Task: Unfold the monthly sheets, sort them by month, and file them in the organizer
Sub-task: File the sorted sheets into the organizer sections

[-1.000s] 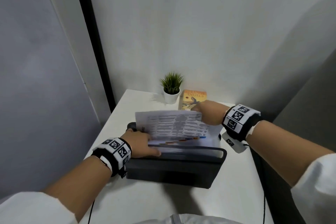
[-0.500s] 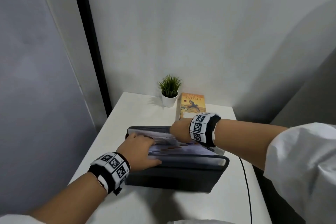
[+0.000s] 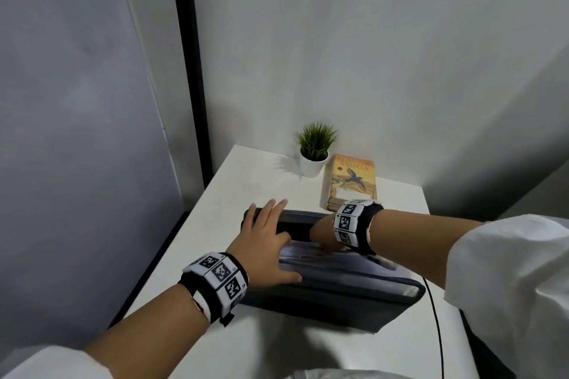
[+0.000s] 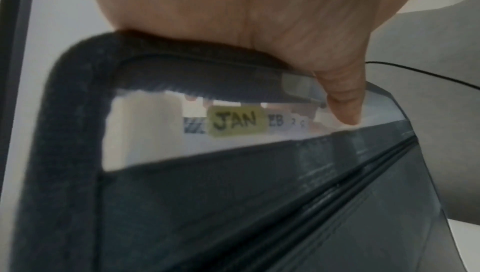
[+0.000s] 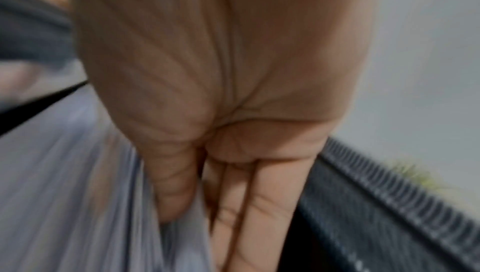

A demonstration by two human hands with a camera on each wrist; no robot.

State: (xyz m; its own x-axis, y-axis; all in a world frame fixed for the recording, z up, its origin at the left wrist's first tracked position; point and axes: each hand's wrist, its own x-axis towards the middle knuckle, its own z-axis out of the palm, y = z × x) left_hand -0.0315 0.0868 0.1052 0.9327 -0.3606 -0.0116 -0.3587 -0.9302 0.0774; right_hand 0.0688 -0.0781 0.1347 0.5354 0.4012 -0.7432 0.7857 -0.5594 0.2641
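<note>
A dark grey folding file organizer (image 3: 332, 295) sits on the small white table (image 3: 246, 175), near the front edge. The table is tucked in a corner, with a grey wall at 9 o'clock and a white wall at 12 o'clock. There is bare table top between the organizer and the far edge. At 12 o'clock from the organizer stands a little green plant in a white pot (image 3: 314, 154). Just beside it, at 1 o'clock, lies a yellow book with a bird on the cover (image 3: 352, 181). A thin black cable (image 3: 435, 317) runs along the table's right side.

The left hand (image 3: 264, 243) lies on the organizer's left top edge, fingers straight and spread, thumb on the front lip, pulling it open. The right hand (image 3: 323, 232) reaches down inside, fingers straight and together, thumb pressed against the white paper sheets (image 3: 332, 258) standing in the pockets. The fingertips are hidden, so I cannot tell if they hold a sheet. In the left wrist view a yellow tab marked JAN (image 4: 237, 121) shows inside.
</note>
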